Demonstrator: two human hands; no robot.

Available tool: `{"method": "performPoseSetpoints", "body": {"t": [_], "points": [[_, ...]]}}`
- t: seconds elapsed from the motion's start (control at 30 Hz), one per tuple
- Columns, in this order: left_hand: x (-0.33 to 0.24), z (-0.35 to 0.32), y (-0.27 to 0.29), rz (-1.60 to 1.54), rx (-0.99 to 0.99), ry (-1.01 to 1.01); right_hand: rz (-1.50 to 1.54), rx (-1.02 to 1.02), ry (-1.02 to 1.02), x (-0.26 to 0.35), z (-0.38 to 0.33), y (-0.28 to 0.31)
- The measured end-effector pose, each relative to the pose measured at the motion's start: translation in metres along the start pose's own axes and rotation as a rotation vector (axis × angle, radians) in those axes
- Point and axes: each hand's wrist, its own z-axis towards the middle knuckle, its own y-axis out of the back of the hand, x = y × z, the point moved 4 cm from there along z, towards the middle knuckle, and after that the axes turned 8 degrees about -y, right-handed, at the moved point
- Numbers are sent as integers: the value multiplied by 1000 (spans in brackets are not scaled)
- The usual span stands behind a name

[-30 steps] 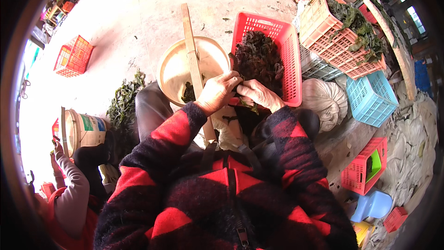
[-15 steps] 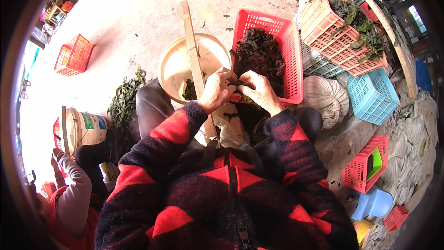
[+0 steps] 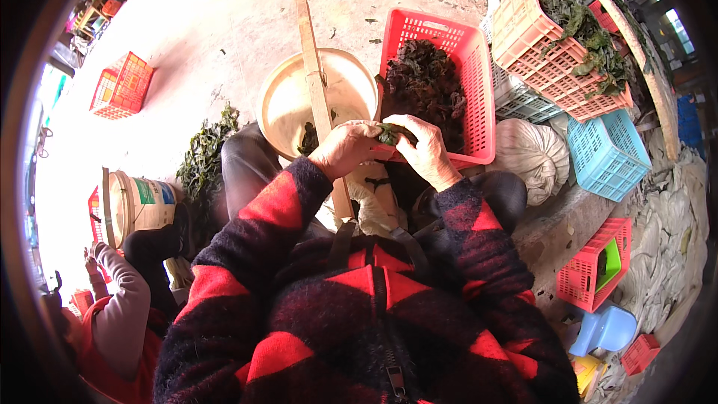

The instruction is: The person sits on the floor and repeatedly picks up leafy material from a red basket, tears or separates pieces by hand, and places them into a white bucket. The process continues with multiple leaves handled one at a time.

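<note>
Between my two hands is a small dark green piece of seaweed (image 3: 390, 133). My right hand (image 3: 425, 151) pinches it, fingers curled around its right side. On its left side, my left hand (image 3: 345, 151) has its fingers closed against the same piece. A wooden bar (image 3: 311, 56) lies across the round cream bucket (image 3: 266, 97), just beyond my left hand. Some green seaweed (image 3: 308, 138) is inside that bucket. Just beyond my right hand stands a red plastic crate (image 3: 479, 97) with a heap of dark brownish seaweed (image 3: 425, 82).
Loose seaweed (image 3: 202, 153) lies on the floor by my left leg. At right are an orange crate (image 3: 523, 34) heaped with seaweed, a tied white sack (image 3: 527, 161) and a blue crate (image 3: 609, 153). A co-worker's sleeve (image 3: 123, 299) shows at lower left, near another bucket (image 3: 146, 202).
My hands have drawn slightly apart, and more of the green seaweed now shows between them. The whole view has shifted a little.
</note>
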Motion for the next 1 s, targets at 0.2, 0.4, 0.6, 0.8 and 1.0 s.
{"method": "performPoseSetpoints", "body": {"t": [0.2,0.4,0.6,0.8,1.0], "points": [[9,-1,12,-360,-476,151,195,83,-240,-16,-6,-6],[-20,-8,6,618,-531,-274,343,90,-434,-28,-6,-13],[-19,-4,-4,791,-407,3,173,71,-314,-17,-4,-14],[-24,0,8,534,-335,50,389,220,-504,-13,0,15],[-26,-2,32,373,-329,-3,99,158,-348,-31,10,46]]}}
